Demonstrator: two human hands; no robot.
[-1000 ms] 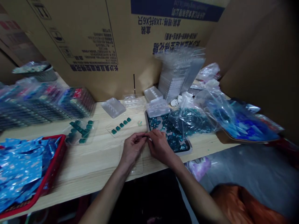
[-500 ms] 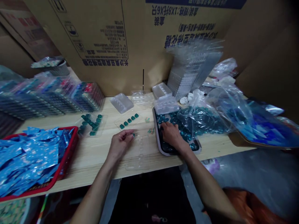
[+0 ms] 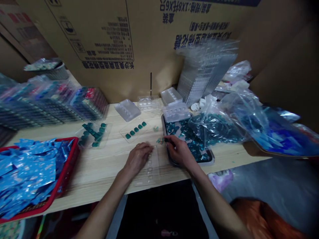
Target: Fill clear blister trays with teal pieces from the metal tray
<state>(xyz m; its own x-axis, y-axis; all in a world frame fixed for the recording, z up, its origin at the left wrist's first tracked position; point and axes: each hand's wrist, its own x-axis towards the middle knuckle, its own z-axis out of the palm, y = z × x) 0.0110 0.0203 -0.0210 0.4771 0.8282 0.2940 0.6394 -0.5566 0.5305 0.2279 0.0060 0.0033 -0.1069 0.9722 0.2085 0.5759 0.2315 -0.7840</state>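
My right hand [image 3: 179, 152] is at the left rim of a dark tray [image 3: 211, 155] heaped with teal faceted gems, pinching a small dark piece at its fingertips. My left hand [image 3: 138, 160] rests with curled fingers on the edge of an empty-looking clear blister tray [image 3: 149, 169]; anything in those fingers is hidden. Between my hands lie small teal fragments [image 3: 159, 141] on the light wooden table [image 3: 99, 172]. Farther back, a clear blister [image 3: 134, 130] holds a short row of teal gems, and another clear blister [image 3: 92, 134] holds a loose group.
A red basket [image 3: 59, 179] of blue foil sachets stands at the left, behind it stacked filled blister packs [image 3: 50, 103]. A bag of teal gems [image 3: 214, 129], a lidded clear box [image 3: 176, 112], stacked clear trays [image 3: 206, 69] and a blue bag [image 3: 276, 132] crowd the right. Cardboard [image 3: 104, 49] walls the back.
My right hand has left the gem heap and moved to the tray's left rim. My left hand has slid right onto the clear blister tray, and its teal gem is no longer visible.
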